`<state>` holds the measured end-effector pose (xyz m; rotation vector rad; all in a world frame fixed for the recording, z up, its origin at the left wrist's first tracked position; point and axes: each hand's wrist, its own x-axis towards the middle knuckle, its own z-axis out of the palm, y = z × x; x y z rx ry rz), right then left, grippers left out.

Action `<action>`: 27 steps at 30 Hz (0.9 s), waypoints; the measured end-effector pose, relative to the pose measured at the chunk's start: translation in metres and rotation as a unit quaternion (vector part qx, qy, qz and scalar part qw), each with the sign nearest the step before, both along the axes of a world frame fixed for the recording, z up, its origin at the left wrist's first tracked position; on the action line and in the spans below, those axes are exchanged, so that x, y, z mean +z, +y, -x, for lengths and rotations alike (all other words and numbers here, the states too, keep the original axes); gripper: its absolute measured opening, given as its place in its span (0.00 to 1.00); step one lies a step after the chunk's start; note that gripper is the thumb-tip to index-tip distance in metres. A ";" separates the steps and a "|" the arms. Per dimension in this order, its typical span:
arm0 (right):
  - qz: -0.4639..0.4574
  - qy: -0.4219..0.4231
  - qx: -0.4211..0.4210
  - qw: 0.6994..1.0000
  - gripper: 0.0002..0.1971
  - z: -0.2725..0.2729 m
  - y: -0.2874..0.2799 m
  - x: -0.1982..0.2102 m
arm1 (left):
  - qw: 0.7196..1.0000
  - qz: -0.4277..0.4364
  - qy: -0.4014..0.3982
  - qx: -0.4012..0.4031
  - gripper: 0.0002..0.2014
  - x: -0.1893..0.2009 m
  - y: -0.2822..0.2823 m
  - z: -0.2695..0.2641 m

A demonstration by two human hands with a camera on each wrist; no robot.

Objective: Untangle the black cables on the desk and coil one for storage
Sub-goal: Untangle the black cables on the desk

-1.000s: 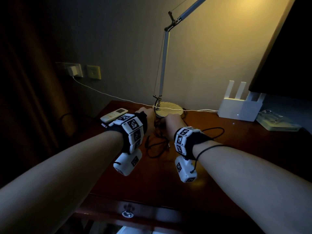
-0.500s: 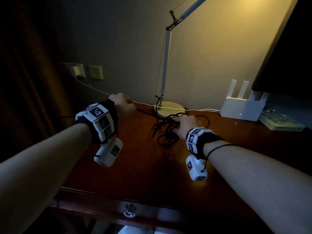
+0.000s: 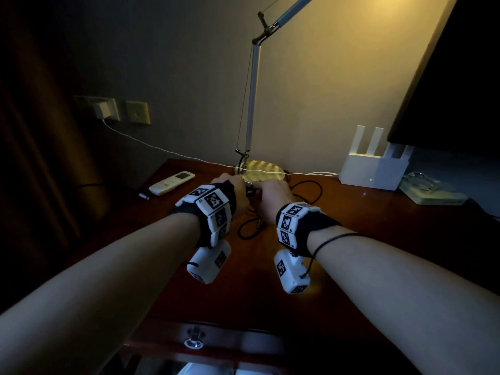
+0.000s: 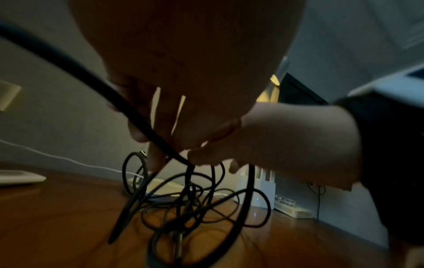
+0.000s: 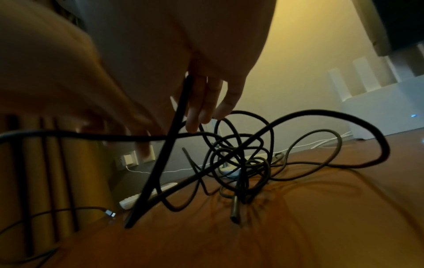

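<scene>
A tangle of black cables (image 4: pixel 195 199) lies on the wooden desk (image 3: pixel 351 239) in front of the lamp base. Both hands hover close together over it. My left hand (image 3: pixel 235 192) holds a black strand that runs across its fingers (image 4: pixel 156 145) and off to the upper left. Beside it my right hand (image 3: pixel 273 197) pinches a strand at its fingertips (image 4: pixel 201 157), and a taut strand (image 5: pixel 165 145) drops from it to the desk. Loose loops (image 5: pixel 241 163) and a metal plug end (image 5: pixel 235 208) rest on the wood. In the head view the hands hide most of the tangle.
The desk lamp's round base (image 3: pixel 270 174) stands just behind the hands. A white remote (image 3: pixel 171 182) and a small connector (image 3: pixel 144 196) lie at the left. A white charger lead (image 3: pixel 162 148) crosses from the wall plug. A white router (image 3: pixel 374 171) and dark screen (image 3: pixel 460 90) stand right.
My left hand, which had pulled a strand far out to the left, has come back beside the right hand over the tangle. The right hand has shifted slightly towards the lamp base.
</scene>
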<state>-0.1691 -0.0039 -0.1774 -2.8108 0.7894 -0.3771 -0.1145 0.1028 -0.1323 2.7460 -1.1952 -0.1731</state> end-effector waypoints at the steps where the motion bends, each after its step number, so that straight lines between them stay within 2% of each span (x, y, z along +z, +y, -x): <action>1: 0.001 -0.005 0.004 1.000 0.16 0.000 0.001 0.001 | 1.000 -0.001 0.013 0.004 0.14 -0.004 -0.002 0.003; 5: -0.027 -0.027 0.016 0.999 0.17 0.006 -0.004 -0.003 | 1.000 0.002 0.029 0.009 0.17 -0.013 -0.004 0.005; 7: -0.032 -0.012 0.011 0.999 0.20 0.007 -0.007 -0.006 | 0.999 -0.033 0.030 -0.005 0.15 -0.011 -0.001 0.002; 9: -0.002 0.023 -0.001 1.000 0.21 0.007 -0.008 -0.008 | 0.997 -0.068 0.017 -0.024 0.13 -0.004 0.002 -0.003; 11: 0.041 0.054 -0.031 0.997 0.22 0.009 -0.011 -0.009 | 0.998 -0.062 -0.017 -0.027 0.12 0.004 0.009 -0.010; 15: 0.051 0.065 -0.095 0.992 0.28 0.021 -0.028 -0.015 | 0.996 0.062 -0.050 0.030 0.13 0.023 0.027 -0.025; 17: 0.054 0.092 -0.122 0.987 0.30 0.025 -0.032 -0.016 | 0.986 0.143 -0.058 0.060 0.10 0.031 0.038 -0.036; 20: 0.075 0.094 -0.135 0.984 0.28 0.025 -0.028 -0.010 | 0.967 0.242 -0.039 0.069 0.06 0.030 0.044 -0.044; 23: 0.099 0.050 -0.101 0.989 0.25 0.017 -0.015 -0.003 | 0.955 0.294 -0.002 0.033 0.08 0.028 0.038 -0.037; 27: 0.122 -0.038 -0.065 0.990 0.30 0.011 0.000 -0.006 | 0.936 0.347 0.062 0.000 0.09 0.031 0.031 -0.029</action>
